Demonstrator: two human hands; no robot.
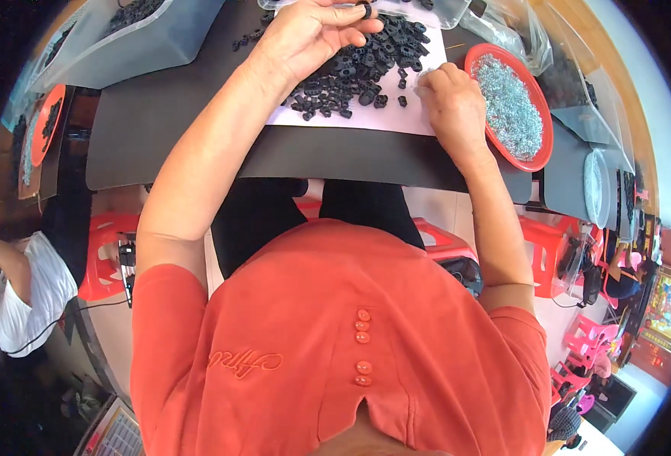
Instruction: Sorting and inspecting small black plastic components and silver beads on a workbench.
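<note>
Over the far edge of the black parts, my left hand (312,34) pinches a small black plastic part (364,10) between thumb and fingertips. Under and beside it lies a loose heap of small black plastic parts (358,72) on a white sheet (407,120). My right hand (457,102) is at the sheet's right side, fingers closed together. Something pale shows at its fingertips, too small to make out. Just right of that hand stands a round red tray (545,125) filled with small silvery metal pieces that look like springs (510,106).
A translucent bin (153,53) with black parts stands far left on the dark table (335,152). Clear bags (502,34) and another bin (593,114) are at the right. Red stools (544,251) stand below the table. Another person (35,285) sits at left.
</note>
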